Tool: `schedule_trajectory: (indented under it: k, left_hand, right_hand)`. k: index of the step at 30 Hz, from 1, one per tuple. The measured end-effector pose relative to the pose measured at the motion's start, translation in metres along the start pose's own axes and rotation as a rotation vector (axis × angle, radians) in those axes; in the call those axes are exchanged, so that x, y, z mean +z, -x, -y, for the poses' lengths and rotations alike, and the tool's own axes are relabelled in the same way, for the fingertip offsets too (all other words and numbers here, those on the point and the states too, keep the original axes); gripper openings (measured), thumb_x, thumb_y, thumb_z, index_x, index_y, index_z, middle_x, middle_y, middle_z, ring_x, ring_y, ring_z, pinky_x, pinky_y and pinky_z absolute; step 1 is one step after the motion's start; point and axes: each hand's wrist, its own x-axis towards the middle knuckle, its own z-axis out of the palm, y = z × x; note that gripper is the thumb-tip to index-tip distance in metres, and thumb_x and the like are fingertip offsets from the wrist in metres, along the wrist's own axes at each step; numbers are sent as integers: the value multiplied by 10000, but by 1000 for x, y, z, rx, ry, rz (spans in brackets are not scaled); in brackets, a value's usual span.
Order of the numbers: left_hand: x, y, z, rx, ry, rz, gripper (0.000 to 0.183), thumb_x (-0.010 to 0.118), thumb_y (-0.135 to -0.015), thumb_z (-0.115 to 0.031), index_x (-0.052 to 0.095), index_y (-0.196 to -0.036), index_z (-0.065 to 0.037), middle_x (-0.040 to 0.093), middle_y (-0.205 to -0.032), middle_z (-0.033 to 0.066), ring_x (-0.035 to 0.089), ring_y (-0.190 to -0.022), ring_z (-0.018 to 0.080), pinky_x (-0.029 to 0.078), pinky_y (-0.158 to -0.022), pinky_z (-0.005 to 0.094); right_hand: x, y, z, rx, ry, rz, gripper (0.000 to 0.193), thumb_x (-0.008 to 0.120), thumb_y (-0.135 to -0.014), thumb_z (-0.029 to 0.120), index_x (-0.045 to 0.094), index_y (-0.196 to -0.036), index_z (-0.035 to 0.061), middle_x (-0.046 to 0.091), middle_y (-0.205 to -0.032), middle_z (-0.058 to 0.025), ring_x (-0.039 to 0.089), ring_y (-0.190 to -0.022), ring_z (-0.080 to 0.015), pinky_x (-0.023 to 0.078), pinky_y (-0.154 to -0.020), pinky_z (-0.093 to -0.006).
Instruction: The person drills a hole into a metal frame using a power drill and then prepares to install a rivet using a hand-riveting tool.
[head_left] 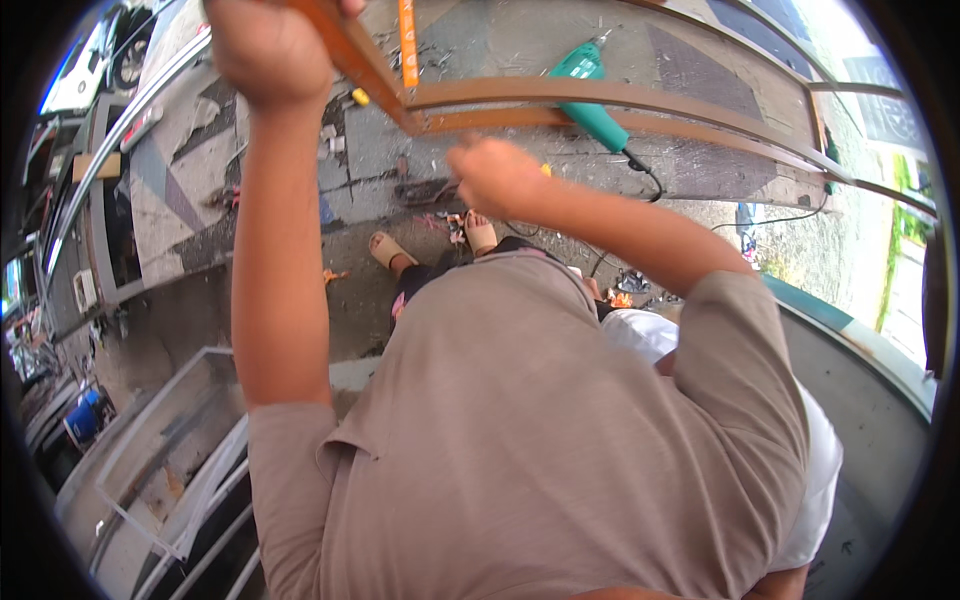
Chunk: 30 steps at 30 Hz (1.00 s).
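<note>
At the top left my left hand point(270, 50) is closed around one bar of a brown metal frame point(600, 92). The frame's long bars stretch to the right from a corner near the middle. Just below that corner my right hand point(497, 177) is closed in a fist, slightly blurred. A bit of yellow shows at its edge, but I cannot make out what it holds. A green power drill point(590, 110) with a bit in its nose lies across the bench, partly behind the frame bars. An orange marked strip point(407, 45) lies beside the frame corner.
The worn, patched bench top point(690, 170) carries scraps and a small yellow piece point(360, 97). The drill's black cord point(650, 185) trails off it. Behind me on the right is a person in white clothing point(640, 335). Pale metal frames point(170, 450) lean at the lower left.
</note>
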Motion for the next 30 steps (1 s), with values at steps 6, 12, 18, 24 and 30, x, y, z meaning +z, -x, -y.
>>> schedule_trajectory:
  k: [6,12,18,24,30]
  left_hand:
    - [-4,7,-5,-26,94,58,357,306,-1070,-382,471,-1030,-68,557,-839,85,542,-644,173,501,-604,327]
    - [-74,77,37,355,-938,10,401,370,-1063,-407,503,-1173,-46,603,-925,105,598,-809,199,517,-750,346]
    - [-83,199,30,-506,-975,-393,528,615,-967,-436,539,-1192,36,565,-1093,131,541,-963,266,444,-865,409]
    - [-38,251,7,-1402,129,-527,541,708,-919,-449,558,-1171,6,596,-1119,109,632,-972,223,533,-773,336]
    - [-52,228,22,-1024,-106,-819,393,732,-931,-298,589,-1092,30,665,-906,106,693,-879,226,571,-776,357]
  right_hand:
    - [23,7,-18,-58,189,-54,289,687,-817,163,642,-1063,19,612,-1153,-188,626,-1124,-355,561,-884,-462]
    - [62,-3,-34,-91,249,-47,346,716,-842,205,612,-1122,31,580,-1161,-164,597,-1101,-331,532,-867,-467]
    - [55,16,-38,-62,-155,-145,354,715,-836,177,592,-1119,1,552,-1103,-230,583,-1028,-427,493,-896,-472]
    - [32,26,10,-123,-609,-304,356,760,-820,239,678,-1087,17,651,-987,-173,638,-957,-382,512,-841,-434]
    - [37,-56,-55,76,-220,-626,277,722,-849,297,737,-1039,97,673,-906,-161,651,-935,-362,511,-818,-439]
